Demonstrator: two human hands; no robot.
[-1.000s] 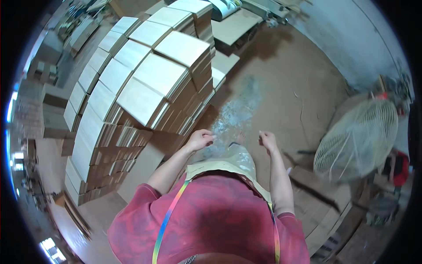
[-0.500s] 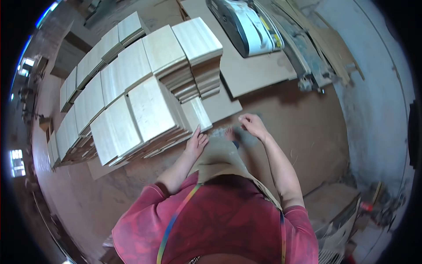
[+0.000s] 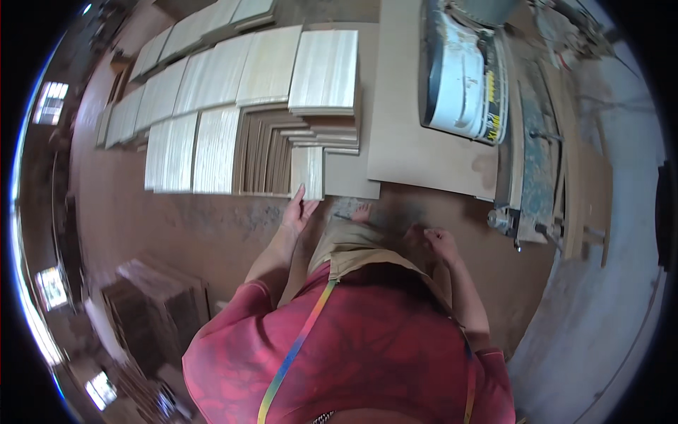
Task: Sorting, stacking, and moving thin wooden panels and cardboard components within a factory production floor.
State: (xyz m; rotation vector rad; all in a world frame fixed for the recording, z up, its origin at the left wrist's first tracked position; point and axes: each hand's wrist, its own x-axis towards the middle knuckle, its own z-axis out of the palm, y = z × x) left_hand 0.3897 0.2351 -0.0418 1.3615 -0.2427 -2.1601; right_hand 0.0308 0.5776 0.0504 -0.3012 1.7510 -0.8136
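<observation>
My left hand (image 3: 300, 212) is at the near end of a small pale wooden board (image 3: 307, 172) on a low stack. Its thumb lies on the board's corner and its fingers stretch along the near edge, not wrapped round it. Beside this stack stand tall piles of larger square wooden panels (image 3: 216, 145), their layered edges facing the small board. Another panel pile (image 3: 323, 67) rises just beyond it. Out to the right, my right hand (image 3: 441, 244) hangs above the floor near my leg. Its fingers are curled in, and nothing shows in them.
A white and black machine (image 3: 459, 78) stands on a brown sheet (image 3: 431, 164) at the far right. Beside it runs a metal frame with a small fitting (image 3: 503, 220) at its near end. More panel piles (image 3: 159, 88) extend to the left. A dark wooden stack (image 3: 152, 304) stands behind at lower left.
My view has turned, so the piles now lie squarely across the picture and the machine sits further right. My right hand has drawn back toward my body. The left stays at the small board.
</observation>
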